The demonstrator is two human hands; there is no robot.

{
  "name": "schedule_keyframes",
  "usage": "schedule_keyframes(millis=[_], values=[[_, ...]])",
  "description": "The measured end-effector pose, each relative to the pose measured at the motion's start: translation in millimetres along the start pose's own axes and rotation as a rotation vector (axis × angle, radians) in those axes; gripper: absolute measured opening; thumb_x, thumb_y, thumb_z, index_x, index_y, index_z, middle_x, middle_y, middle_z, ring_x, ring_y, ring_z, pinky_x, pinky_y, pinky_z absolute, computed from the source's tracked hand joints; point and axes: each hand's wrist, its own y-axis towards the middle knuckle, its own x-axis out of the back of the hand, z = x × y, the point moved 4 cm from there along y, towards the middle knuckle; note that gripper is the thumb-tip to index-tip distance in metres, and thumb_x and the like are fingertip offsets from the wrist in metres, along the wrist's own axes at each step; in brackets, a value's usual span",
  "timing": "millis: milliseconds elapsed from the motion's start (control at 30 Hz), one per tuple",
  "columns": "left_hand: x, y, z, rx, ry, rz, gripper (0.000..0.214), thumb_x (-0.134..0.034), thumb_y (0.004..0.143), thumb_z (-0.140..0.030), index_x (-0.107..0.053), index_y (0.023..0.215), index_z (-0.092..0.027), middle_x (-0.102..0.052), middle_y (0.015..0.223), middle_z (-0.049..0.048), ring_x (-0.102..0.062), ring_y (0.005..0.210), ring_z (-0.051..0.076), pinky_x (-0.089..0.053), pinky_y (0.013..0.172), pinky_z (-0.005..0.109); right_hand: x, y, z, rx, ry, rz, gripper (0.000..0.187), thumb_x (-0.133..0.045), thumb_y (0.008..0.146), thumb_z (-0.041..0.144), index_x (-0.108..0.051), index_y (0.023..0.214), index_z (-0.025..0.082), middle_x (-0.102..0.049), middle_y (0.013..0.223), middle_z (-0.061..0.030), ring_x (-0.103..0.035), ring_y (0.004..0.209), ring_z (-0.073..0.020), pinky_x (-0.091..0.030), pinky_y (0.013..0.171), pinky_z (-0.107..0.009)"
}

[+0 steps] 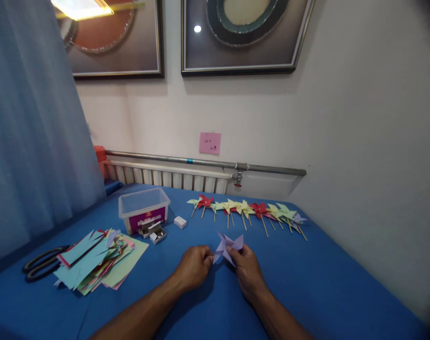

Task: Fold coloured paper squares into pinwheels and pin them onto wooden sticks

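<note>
A purple paper pinwheel (222, 246) is held up over the blue table in the middle of the view. My right hand (249, 270) pinches it near its centre, thumb in front and the other fingers behind. Just left of the pinwheel, my left hand (195, 265) is closed with its fingertips by the lower left blade. Whatever those fingers grip is hidden or too small to make out. Beyond my hands lies a row of pinwheels on sticks, among them a red pinwheel (205, 201), a yellow pinwheel (243, 207) and a purple pinwheel (298, 218).
A clear plastic tub (144, 203) stands at the back left, with an opened small box (158, 234) before it and a white box (180, 222) beside it. Coloured paper (83, 262) is heaped over black-handled scissors (41, 269). A wall bounds the right side.
</note>
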Motion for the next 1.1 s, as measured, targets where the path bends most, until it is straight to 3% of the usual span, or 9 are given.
schedule_keyframes(millis=[767, 1100], values=[[-3.0, -3.0, -6.3, -0.039, 0.065, -0.023, 0.021, -0.049, 0.091, -0.021, -0.065, 0.079, -0.017, -0.062, 0.072, 0.0005, -0.054, 0.070, 0.015, -0.032, 0.065, 0.026, 2.4, 2.4, -1.2, 0.039, -0.026, -0.009, 0.036, -0.086, 0.063, 0.041, -0.075, 0.090, 0.019, -0.076, 0.078, -0.0017, -0.066, 0.071, -0.0203, -0.051, 0.071, -0.031], [-2.0, -7.1, -10.6, -0.023, 0.251, -0.023, 0.024, -0.047, 0.096, -0.024, -0.071, 0.094, -0.019, -0.071, 0.081, 0.0035, -0.060, 0.075, 0.017, -0.033, 0.068, 0.028, 1.5, 1.1, 0.3, 0.025, -0.018, -0.009, 0.038, -0.085, 0.062, 0.039, -0.074, 0.092, 0.019, -0.077, 0.080, -0.0019, -0.069, 0.075, -0.0217, -0.052, 0.075, -0.032]])
